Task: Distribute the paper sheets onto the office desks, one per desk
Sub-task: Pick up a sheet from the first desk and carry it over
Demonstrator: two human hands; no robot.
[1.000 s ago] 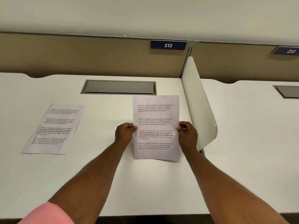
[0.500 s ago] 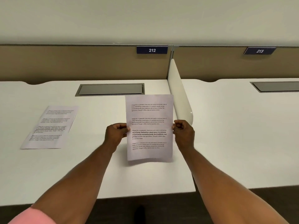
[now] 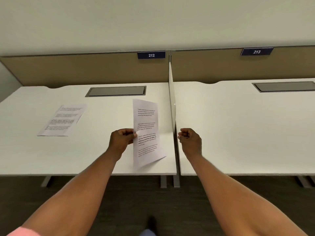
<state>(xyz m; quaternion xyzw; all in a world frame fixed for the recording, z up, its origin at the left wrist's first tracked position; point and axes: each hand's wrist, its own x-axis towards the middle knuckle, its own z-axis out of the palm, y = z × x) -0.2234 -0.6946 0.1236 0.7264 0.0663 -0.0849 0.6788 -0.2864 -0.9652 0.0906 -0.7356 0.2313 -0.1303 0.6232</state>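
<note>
Head view: two white benches are seen side by side, the left bench (image 3: 34, 150) under a sign 212 (image 3: 151, 55) and the right bench (image 3: 247, 133) under a sign 213 (image 3: 256, 51), split by a thin white divider (image 3: 171, 106) and backed by a tan partition (image 3: 76, 70). A grey recessed hatch (image 3: 116, 91) is set into the far part of the left bench; another hatch (image 3: 286, 86) is set into the right one. A printed sheet (image 3: 63, 120) is laid flat on the left half of the left bench. A second printed sheet (image 3: 147, 132) is held raised and tilted above the right part of the same bench, just left of the divider. It is pinched at its left edge by the left hand (image 3: 121, 140), fingers closed on the paper. The right hand (image 3: 190, 139) is held apart from the sheet, over the near left part of the right bench, fingers loosely curled with nothing in them. A pink sleeve (image 3: 22, 232) is seen at the lower left corner.
</note>
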